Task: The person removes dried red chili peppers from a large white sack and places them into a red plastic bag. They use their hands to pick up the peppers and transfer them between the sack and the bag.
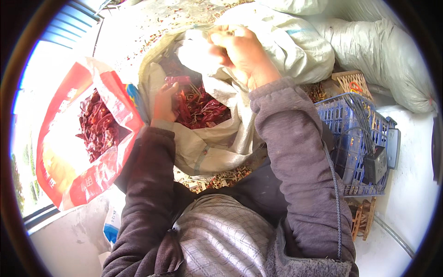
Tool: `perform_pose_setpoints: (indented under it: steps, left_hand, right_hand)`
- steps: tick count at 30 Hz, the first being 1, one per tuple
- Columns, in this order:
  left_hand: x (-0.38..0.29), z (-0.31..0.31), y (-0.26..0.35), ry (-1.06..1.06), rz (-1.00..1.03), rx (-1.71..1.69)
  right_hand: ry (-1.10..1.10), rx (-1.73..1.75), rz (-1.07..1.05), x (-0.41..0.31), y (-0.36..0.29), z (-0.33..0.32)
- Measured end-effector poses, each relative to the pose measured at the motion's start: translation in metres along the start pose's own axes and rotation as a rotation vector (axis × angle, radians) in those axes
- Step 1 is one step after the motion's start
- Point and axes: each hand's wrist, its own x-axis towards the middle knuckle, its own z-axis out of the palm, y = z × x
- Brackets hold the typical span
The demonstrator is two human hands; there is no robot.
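An open white woven sack (221, 147) stands before me with dried red chili peppers (204, 107) inside. My left hand (165, 104) is inside the sack's left side, at the peppers and just below a small pink-red object (178, 80) that I cannot identify; whether its fingers hold anything is unclear. Over the far rim is my right hand (238, 48), its fingers curled near the white sack cloth. A small pale thing shows at those fingers, too blurred to name. To the left, a red and white plastic bag (90, 187) gapes open around more dried chilies (98, 128).
Full white woven sacks (373, 52) lie at the upper right. Below them stands a blue plastic crate (349, 138) with cables and a black adapter (375, 164). Chili scraps (228, 178) litter the floor. A white wall (408, 194) is on the right.
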Motion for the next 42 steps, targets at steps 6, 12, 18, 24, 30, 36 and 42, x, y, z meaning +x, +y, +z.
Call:
perform_pose_setpoints:
  steps: [6, 12, 18, 24, 30, 36, 42]
  left_hand:
    - [-0.064, 0.018, 0.013, -0.217, 0.010, -0.471]
    - [-0.079, 0.011, 0.008, -0.203, -0.082, -0.789]
    - [-0.083, 0.003, 0.007, -0.277, -0.036, -0.907]
    - [-0.083, 0.006, 0.007, -0.355, -0.110, -0.904]
    - [-0.090, 0.005, 0.002, -0.329, -0.169, -0.797]
    - [-0.099, -0.001, 0.006, -0.257, -0.256, -0.542]
    - [-0.113, 0.018, 0.002, 0.132, 0.249, 0.271]
  right_hand:
    - [-0.179, -0.765, -0.217, -0.001, 0.028, 0.012]
    - [-0.363, -1.091, -0.406, -0.013, 0.057, 0.019]
    - [-0.145, -0.805, -0.261, -0.007, 0.050, 0.018]
    - [-0.318, -0.942, -0.419, -0.012, 0.060, 0.033]
    - [-0.387, -0.856, -0.536, -0.007, 0.076, 0.036]
    - [-0.364, -1.190, -0.763, -0.014, 0.077, 0.040]
    - [-0.235, -1.516, -0.824, -0.016, 0.076, 0.036]
